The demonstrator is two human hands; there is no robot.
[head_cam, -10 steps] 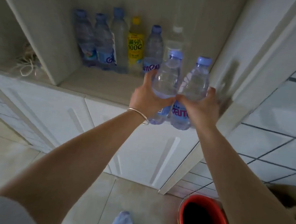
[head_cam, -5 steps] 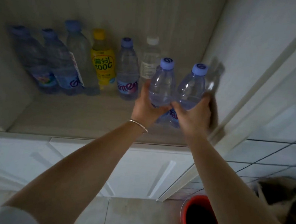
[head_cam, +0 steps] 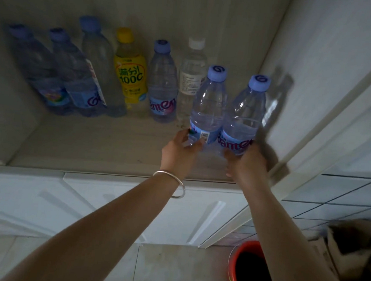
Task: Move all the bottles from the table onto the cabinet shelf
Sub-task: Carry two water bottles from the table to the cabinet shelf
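Two clear water bottles with blue caps stand side by side at the right of the cabinet shelf [head_cam: 93, 143]. My left hand [head_cam: 179, 155] grips the base of the left bottle [head_cam: 208, 104], thumb and fingers curled round it. The right bottle [head_cam: 243, 113] is held low down by my right hand [head_cam: 248, 163], close to the cabinet's right wall. Behind them a row of several bottles lines the back of the shelf, among them a yellow bottle [head_cam: 129, 78] and a white-capped clear bottle [head_cam: 191, 75].
White cabinet doors [head_cam: 111, 205] sit below the shelf. The cabinet's side wall [head_cam: 314, 83] rises just right of my right hand. A red bucket [head_cam: 252, 270] stands on the tiled floor at lower right, with a brownish bundle [head_cam: 356, 248] beside it.
Both bottles moved forward from in front of the cabinet onto the shelf. My hands slid from the bottles' middles down to their bases.
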